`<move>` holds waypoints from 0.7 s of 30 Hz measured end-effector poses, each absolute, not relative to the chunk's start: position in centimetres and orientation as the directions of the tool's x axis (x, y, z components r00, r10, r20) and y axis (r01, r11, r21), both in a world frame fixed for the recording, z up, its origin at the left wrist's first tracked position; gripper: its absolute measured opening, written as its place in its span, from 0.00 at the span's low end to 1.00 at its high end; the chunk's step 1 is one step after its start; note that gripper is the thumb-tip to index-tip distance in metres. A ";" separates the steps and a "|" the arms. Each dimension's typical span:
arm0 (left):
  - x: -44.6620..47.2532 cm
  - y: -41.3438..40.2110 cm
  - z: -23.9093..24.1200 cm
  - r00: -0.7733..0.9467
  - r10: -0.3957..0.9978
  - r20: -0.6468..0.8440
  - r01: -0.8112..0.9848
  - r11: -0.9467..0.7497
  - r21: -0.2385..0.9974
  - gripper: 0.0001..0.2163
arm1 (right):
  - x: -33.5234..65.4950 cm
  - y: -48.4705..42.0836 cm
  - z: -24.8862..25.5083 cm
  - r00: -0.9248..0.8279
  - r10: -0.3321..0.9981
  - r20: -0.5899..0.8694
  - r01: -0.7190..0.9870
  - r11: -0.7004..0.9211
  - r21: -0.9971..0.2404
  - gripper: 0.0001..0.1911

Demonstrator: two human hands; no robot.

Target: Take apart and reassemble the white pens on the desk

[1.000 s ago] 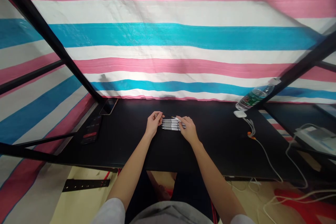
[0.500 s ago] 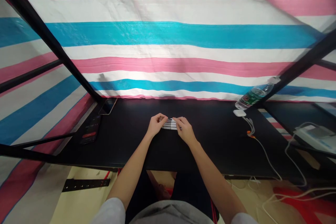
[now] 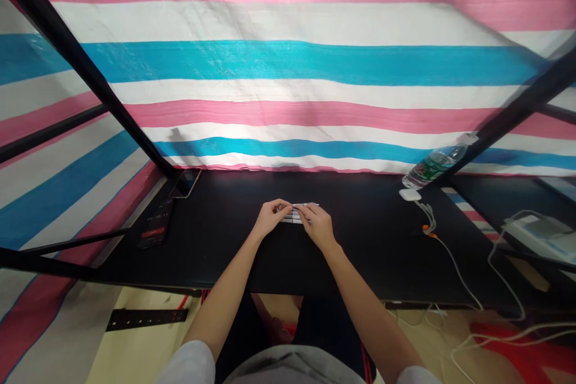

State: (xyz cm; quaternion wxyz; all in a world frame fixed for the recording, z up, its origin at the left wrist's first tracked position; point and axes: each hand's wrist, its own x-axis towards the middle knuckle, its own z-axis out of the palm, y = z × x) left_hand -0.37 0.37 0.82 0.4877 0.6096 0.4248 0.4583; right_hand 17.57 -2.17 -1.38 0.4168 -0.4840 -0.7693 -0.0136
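Note:
A row of several white pens (image 3: pixel 294 214) lies side by side on the black table (image 3: pixel 360 252), near its middle. My left hand (image 3: pixel 270 218) is at the row's left end, fingers curled and pinched on the pens. My right hand (image 3: pixel 317 225) is at the right end, fingers bent over the pens and gripping them too. Much of the row is hidden under both hands.
A phone (image 3: pixel 186 182) and a dark device with a red mark (image 3: pixel 155 223) lie at the table's left. At the right are a water bottle (image 3: pixel 436 166), a white charger (image 3: pixel 410 195) and trailing white cables (image 3: pixel 454 258). A striped tarp (image 3: pixel 288 72) hangs behind.
Both hands have closed in toward each other over the pens. The left hand, earlier beside the row holding a small thing, now rests on the pens' left end.

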 end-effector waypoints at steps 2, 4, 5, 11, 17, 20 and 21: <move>-0.4 0.5 0.7 0.215 0.969 0.120 0.043 -0.132 0.990 0.16 | 17.6 -2.1 -1.3 -0.160 0.731 0.663 0.770 0.513 -0.379 0.15; -0.5 0.6 0.5 0.210 0.972 0.104 0.021 -0.111 0.994 0.18 | 17.6 -2.1 -1.2 -0.148 0.722 0.676 0.783 0.503 -0.366 0.15; -0.5 0.6 0.5 0.209 0.973 0.103 0.014 -0.108 0.994 0.18 | 17.6 -2.2 -1.2 -0.149 0.717 0.681 0.789 0.502 -0.356 0.15; -0.6 0.9 0.2 0.161 0.977 0.137 0.006 -0.140 0.990 0.14 | 17.4 -2.4 -0.9 -0.182 0.716 0.674 0.810 0.498 -0.311 0.14; -0.7 1.3 0.1 0.012 0.996 0.087 -0.119 -0.085 0.989 0.18 | 17.6 -2.2 -0.9 -0.123 0.714 0.689 0.808 0.475 -0.348 0.14; -0.7 1.3 0.3 0.014 0.996 0.083 -0.166 -0.079 0.983 0.20 | 17.7 -2.2 -0.9 -0.109 0.714 0.691 0.800 0.476 -0.365 0.13; -0.6 1.2 0.4 0.021 0.997 0.080 -0.168 -0.076 0.983 0.20 | 17.8 -2.2 -0.9 -0.108 0.715 0.690 0.799 0.476 -0.368 0.13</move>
